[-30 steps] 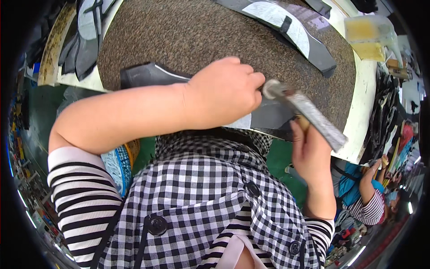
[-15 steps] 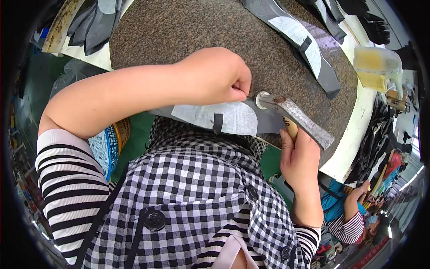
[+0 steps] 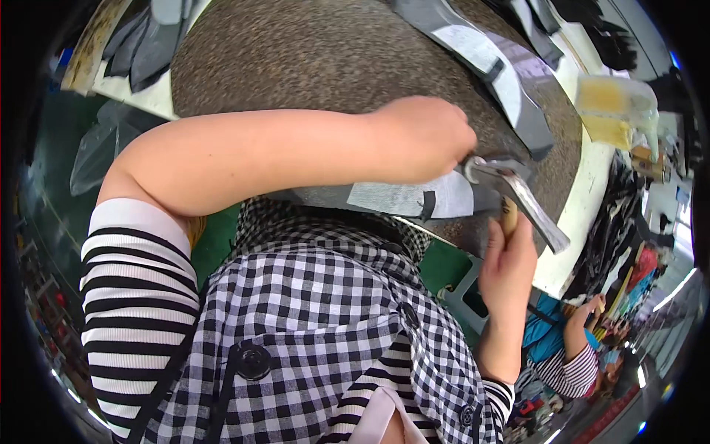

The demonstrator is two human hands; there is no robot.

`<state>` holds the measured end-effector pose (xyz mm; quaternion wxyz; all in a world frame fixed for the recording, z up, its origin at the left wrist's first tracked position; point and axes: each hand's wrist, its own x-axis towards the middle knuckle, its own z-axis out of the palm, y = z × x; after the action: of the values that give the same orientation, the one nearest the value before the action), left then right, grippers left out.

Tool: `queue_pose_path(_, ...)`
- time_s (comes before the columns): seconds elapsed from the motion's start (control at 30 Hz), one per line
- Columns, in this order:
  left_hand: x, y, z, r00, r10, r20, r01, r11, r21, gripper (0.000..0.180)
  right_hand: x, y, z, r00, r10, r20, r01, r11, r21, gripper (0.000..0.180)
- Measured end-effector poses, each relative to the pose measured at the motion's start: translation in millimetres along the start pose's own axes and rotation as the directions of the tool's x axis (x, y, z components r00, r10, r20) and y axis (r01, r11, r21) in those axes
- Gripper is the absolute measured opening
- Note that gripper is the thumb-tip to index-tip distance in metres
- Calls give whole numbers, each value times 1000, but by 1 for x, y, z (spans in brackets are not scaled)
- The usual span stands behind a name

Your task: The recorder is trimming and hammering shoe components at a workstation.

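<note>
My right hand (image 3: 510,255) is wrapped round the wooden handle of a hammer (image 3: 529,207). Its worn metal head lies over the right end of a dark grey, leather-like piece (image 3: 484,200). This long piece runs along the near edge of the worktop and bears a whitish backing patch (image 3: 384,198) with a small black tab. My left hand (image 3: 436,140) reaches across from the left, closed at the piece's far edge beside the hammer's round face. Its fingertips are mostly hidden, but they appear to pinch that edge.
The worktop is a speckled brown slab (image 3: 296,66) with a white border. A similar grey piece (image 3: 510,92) lies far right, and more are stacked (image 3: 151,44) far left. A clear container with yellowish contents (image 3: 614,111) stands at the right edge. Another person (image 3: 573,355) sits at lower right.
My left hand has moved right, toward the hammer head, and the grey piece has shifted right with it. The hammer has moved slightly right, still in my right hand.
</note>
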<state>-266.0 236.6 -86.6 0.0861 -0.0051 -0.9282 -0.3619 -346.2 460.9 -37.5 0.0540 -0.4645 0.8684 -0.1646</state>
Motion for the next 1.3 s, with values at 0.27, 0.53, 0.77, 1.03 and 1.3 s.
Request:
queue_pose_path(0.27, -8, 5, -32, 911, -349, 221, 392, 900, -193, 15, 0, -1, 1, 991, 128, 43, -130, 990, 48, 20)
queue_pose_path(0.53, -31, 6, -12, 960, 280, 13, -268, 902, 339, 22, 7, 5, -6, 996, -36, -85, 48, 988, 144, 24)
queue_pose_path(0.77, -34, 12, -9, 938, 345, 34, -319, 818, 479, 23, 5, -6, 7, 995, 9, -97, 13, 974, 226, 16)
queue_pose_path(1.03, -38, 2, -19, 998, 62, 0, -60, 960, 274, 11, 10, -12, 10, 999, 24, 41, -29, 992, 123, 17)
queue_pose_path(1.3, -59, -10, -32, 997, -23, -72, 31, 994, 104, 20, 17, -29, 9, 994, -76, 75, 75, 997, 15, 14)
